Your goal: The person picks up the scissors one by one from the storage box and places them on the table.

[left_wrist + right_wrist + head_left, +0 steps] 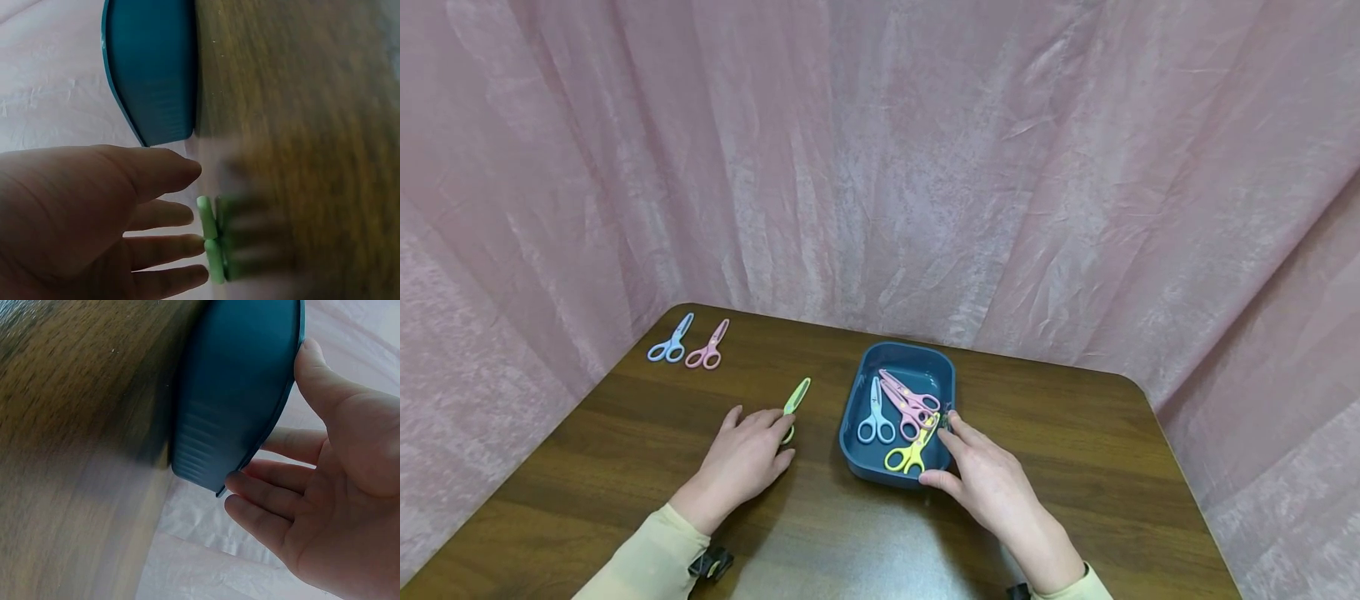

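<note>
Left hand (745, 458) is over the green scissors (798, 395) on the wooden table (1075, 442), left of the blue tray (880, 476); fingers mostly straight, thumb well apart, fingertips at the handles, no grip closed round them. Right hand (991, 482) is spread loosely at the tray's near right corner, thumb and fingertips on the rim (touching, not clenched). In tray: light-blue scissors (876, 404), two overlapping pink scissors (912, 408), yellow scissors (917, 450) by the near right corner. Far left of table: blue scissors (676, 337) beside rose scissors (713, 337). Pink curtain (925, 167) behind.
</note>
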A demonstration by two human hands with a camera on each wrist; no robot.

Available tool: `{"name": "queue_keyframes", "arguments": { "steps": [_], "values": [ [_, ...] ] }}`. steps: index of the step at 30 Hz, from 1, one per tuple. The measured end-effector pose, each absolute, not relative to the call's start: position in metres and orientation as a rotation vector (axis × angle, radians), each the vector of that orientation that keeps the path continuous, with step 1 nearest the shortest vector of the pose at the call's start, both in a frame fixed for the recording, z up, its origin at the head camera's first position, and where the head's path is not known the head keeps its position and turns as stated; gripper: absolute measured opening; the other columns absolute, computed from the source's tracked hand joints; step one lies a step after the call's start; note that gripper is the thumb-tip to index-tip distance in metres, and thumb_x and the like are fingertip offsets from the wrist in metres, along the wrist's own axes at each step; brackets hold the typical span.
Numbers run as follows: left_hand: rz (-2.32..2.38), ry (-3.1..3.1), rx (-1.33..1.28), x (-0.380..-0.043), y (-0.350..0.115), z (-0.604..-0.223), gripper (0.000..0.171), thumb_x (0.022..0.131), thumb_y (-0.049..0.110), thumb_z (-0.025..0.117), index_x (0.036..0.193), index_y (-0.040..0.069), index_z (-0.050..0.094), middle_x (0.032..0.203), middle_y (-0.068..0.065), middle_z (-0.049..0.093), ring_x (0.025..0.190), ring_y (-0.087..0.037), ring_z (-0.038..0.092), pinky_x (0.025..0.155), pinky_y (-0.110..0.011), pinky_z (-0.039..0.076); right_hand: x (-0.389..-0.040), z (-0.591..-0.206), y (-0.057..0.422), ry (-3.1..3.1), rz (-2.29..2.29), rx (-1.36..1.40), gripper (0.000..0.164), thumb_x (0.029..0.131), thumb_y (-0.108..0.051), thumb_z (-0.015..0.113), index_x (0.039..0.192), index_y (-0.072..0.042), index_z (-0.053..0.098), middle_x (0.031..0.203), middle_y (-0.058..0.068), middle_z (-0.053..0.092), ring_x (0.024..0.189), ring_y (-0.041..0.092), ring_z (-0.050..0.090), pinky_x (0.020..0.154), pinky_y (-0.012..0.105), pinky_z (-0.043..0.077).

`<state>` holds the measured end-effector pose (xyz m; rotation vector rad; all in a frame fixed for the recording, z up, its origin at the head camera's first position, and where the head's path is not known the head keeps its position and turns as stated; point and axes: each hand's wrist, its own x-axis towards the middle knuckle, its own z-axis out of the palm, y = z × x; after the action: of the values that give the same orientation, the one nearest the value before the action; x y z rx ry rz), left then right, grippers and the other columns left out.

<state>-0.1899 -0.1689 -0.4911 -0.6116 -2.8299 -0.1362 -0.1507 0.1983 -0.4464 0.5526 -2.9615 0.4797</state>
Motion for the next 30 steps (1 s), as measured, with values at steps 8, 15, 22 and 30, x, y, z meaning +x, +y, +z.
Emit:
{"name": "queue_keyframes", "arguments": {
  "steps": [8, 15, 22, 30],
  "values": [
    [-0.145, -2.865, -0.643, -0.1835, -0.1709, -0.4849, 0.043, 0.093, 0.029, 0.089, 0.126, 0.005, 0.075, 0.134, -0.017, 0.074, 0.126, -0.037, 0.07, 0.111, -0.073, 0.043, -0.151, -0.4467, 0.1982, -2.975, 0.484, 0.549, 0.073, 0.094, -0.05, 0.086, 0.146, -0.002, 0.07, 0.164, 0.021, 0.054, 0.146, 0.038, 0.058, 0.108, 0.059, 0.055],
    [-0.139, -2.873, -0.669, -0.1855, -0.1718, -0.4846, 0.042, 0.093, 0.029, 0.088, 0.125, 0.006, 0.075, 0.134, -0.02, 0.073, 0.124, -0.039, 0.071, 0.11, -0.069, 0.046, -0.1508, -0.4472, 0.1988, -2.964, 0.482, 0.552, 0.072, 0.094, -0.051, 0.086, 0.145, -0.002, 0.07, 0.163, 0.021, 0.054, 0.146, 0.038, 0.058, 0.108, 0.059, 0.055],
    [-0.127, -2.862, -0.655, -0.1862, -0.1691, -0.4885, 0.037, 0.092, 0.029, 0.088, 0.119, 0.007, 0.075, 0.132, -0.02, 0.072, 0.123, -0.039, 0.069, 0.108, -0.071, 0.046, -0.1511, -0.4481, 0.1991, -2.967, 0.487, 0.548, 0.073, 0.094, -0.051, 0.086, 0.146, -0.002, 0.07, 0.164, 0.021, 0.053, 0.146, 0.039, 0.057, 0.108, 0.059, 0.055],
    [-0.121, -2.877, -0.611, -0.1813, -0.1656, -0.4876, 0.045, 0.094, 0.029, 0.088, 0.127, 0.003, 0.074, 0.133, -0.021, 0.069, 0.126, -0.041, 0.066, 0.111, -0.069, 0.045, -0.1509, -0.4475, 0.1989, -2.974, 0.486, 0.544, 0.073, 0.094, -0.051, 0.086, 0.146, -0.003, 0.07, 0.164, 0.02, 0.053, 0.147, 0.038, 0.057, 0.108, 0.059, 0.055]
  ]
}}
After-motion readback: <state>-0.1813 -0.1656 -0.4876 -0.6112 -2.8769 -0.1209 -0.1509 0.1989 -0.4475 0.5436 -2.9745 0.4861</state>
